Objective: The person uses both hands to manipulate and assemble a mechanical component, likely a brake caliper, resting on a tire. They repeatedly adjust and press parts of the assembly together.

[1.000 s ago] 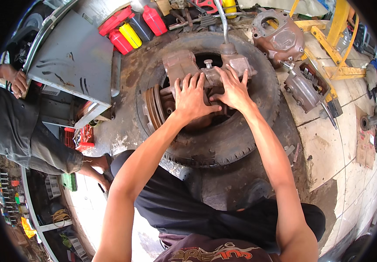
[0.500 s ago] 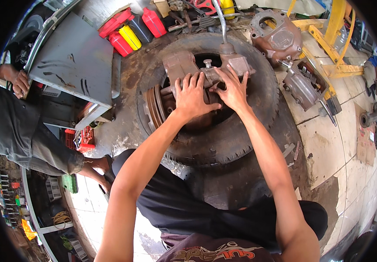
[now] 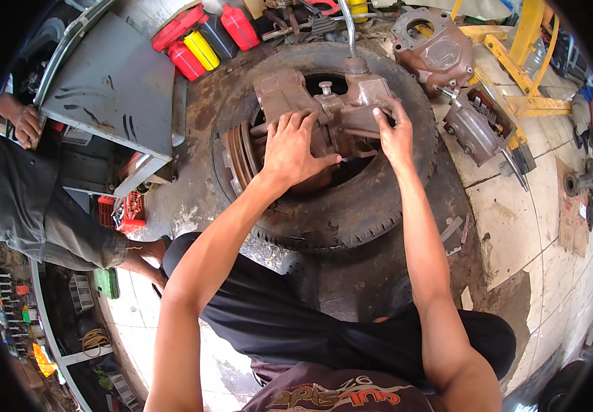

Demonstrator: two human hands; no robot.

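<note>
In the head view, the left hand (image 3: 289, 152) lies palm down on the gearbox (image 3: 329, 106), its grip wide: fingers side by side and thumb stretched out toward the right hand (image 3: 397, 130). That one is bent more narrowly, thumb and fingertips at the gearbox's right end; whether they pinch it, I cannot tell. The gearbox sits under and between both hands, resting in the hole of a tyre (image 3: 351, 226) whose near side curves below the grip. Just left of the left fingers is a rusty drum (image 3: 235, 158); beyond the right hand, a lever (image 3: 349, 31) rises from the gearbox. Farther off, ahead and left of the grip, stand a red jug (image 3: 239, 27), a black bottle (image 3: 217, 38), a yellow bottle (image 3: 202, 50) and a red bottle (image 3: 187, 60), their contents hidden. Well left of the left hand, a red crate (image 3: 132, 225) holds small jumbled pieces, too small to tell. Right of the right hand, an open casing (image 3: 471, 134) shows metal parts inside, with a housing (image 3: 442, 58) beyond it. Far left and nearer the body than the grip, a shelf (image 3: 85, 358) holds a coiled cord (image 3: 95, 340).
</note>
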